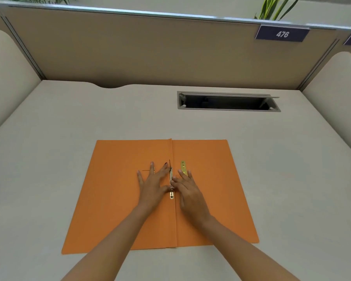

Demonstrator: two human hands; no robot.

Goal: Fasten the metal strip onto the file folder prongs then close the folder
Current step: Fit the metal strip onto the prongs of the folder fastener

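An orange file folder (209, 199) lies open and flat on the desk. Along its centre fold runs the gold fastener base (171, 196), with a thin prong (170, 166) standing up from it. A loose gold metal strip (183, 167) lies on the right leaf beside the fold. My left hand (153, 182) rests flat on the left leaf, fingers spread, its thumb at the fastener. My right hand (187, 189) lies on the right leaf, fingertips pinching at the fastener near the fold; its outer fingers touch the loose strip's near end.
The folder lies on a beige desk (69, 122) walled by cubicle partitions (130, 49). A recessed cable slot (228, 102) with its lid open sits at the back right. A sign reading 476 (282, 34) hangs on the partition.
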